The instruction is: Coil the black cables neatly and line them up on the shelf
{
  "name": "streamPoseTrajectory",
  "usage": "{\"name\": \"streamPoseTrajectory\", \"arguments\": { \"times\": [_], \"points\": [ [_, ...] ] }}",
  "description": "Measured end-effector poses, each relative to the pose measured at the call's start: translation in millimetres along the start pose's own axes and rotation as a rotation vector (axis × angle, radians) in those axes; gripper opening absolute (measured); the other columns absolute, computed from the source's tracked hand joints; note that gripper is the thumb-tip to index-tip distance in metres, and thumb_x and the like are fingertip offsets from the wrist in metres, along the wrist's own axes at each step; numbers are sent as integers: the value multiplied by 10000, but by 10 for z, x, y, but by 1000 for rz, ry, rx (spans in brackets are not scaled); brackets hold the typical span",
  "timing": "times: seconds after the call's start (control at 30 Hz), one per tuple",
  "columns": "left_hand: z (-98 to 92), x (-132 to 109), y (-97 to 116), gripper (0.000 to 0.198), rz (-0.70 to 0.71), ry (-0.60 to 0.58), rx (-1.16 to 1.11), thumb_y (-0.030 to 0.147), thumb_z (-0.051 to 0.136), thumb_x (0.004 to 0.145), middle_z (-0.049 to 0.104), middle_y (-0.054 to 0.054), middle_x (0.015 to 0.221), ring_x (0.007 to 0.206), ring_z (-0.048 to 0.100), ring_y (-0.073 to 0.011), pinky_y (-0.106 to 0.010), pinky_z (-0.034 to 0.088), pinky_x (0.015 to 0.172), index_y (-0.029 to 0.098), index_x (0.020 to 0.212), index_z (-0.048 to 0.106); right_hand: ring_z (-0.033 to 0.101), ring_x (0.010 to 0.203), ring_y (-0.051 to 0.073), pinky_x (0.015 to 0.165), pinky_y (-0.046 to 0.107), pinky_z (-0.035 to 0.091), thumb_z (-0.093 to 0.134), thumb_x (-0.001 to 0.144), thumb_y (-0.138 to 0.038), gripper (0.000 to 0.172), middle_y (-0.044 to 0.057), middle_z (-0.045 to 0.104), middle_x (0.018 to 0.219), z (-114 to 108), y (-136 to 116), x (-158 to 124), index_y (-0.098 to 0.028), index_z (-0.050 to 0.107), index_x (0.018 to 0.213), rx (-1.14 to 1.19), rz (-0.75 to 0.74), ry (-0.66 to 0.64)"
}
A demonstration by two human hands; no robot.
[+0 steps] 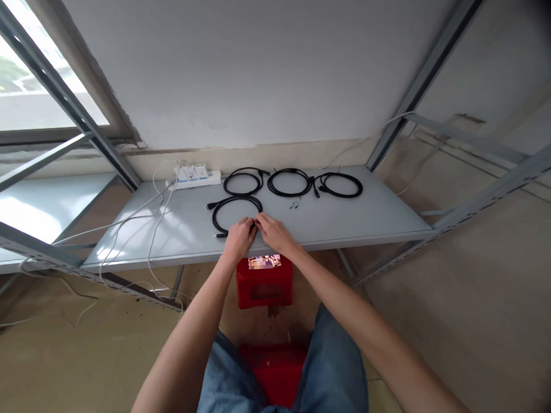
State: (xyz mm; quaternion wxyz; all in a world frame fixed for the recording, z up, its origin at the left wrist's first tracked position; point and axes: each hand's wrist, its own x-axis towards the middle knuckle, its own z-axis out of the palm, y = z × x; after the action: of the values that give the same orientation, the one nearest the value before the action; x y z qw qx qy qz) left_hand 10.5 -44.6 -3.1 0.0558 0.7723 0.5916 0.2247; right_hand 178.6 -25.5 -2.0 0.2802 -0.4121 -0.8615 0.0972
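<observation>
A coiled black cable (233,210) lies on the grey metal shelf (350,218) close to its front edge. My left hand (240,235) and my right hand (271,229) meet at the near right side of that coil, fingers curled and pinched on the cable. Three more coiled black cables lie in a row behind it: one (243,182), one (289,182) and one (339,184). A small dark tie or clip (294,204) lies between the rows.
A white power strip (193,175) with plugged adapters sits at the back left, with white cords (133,223) trailing over the shelf's left edge. Below the shelf stands a red stool (264,282). Slanted metal frame bars rise on both sides.
</observation>
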Motion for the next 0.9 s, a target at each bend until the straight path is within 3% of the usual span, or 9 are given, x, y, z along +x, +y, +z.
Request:
{"name": "streamPoseTrajectory", "arguments": {
  "times": [0.4, 0.67, 0.9],
  "points": [
    [-23, -8, 19, 281, 7, 6, -39, 293, 472, 1069, 726, -113, 1094, 991, 697, -260, -336, 492, 844, 201, 1229, 683, 664, 1018, 213, 841, 297, 486, 438, 1108, -234, 191, 78, 690, 1189, 0, 29, 0, -239, 609, 1192, 88, 10, 20],
    [-3, -8, 7, 264, 20, 14, -5, 314, 460, 1079, 712, -109, 1050, 969, 690, -256, -328, 470, 806, 198, 1144, 688, 632, 948, 219, 775, 299, 461, 458, 1103, -263, 147, 80, 656, 1138, 11, 35, 23, -232, 600, 1114, 33, 37, 54],
    [-12, -16, 18, 234, 7, 0, -8, 283, 465, 1073, 707, -110, 1064, 950, 685, -249, -325, 460, 793, 197, 1130, 676, 586, 980, 226, 886, 326, 470, 416, 1099, -212, 175, 87, 608, 1086, 26, 47, 35, -215, 579, 1036, 84, -44, 69]
  ]
}}
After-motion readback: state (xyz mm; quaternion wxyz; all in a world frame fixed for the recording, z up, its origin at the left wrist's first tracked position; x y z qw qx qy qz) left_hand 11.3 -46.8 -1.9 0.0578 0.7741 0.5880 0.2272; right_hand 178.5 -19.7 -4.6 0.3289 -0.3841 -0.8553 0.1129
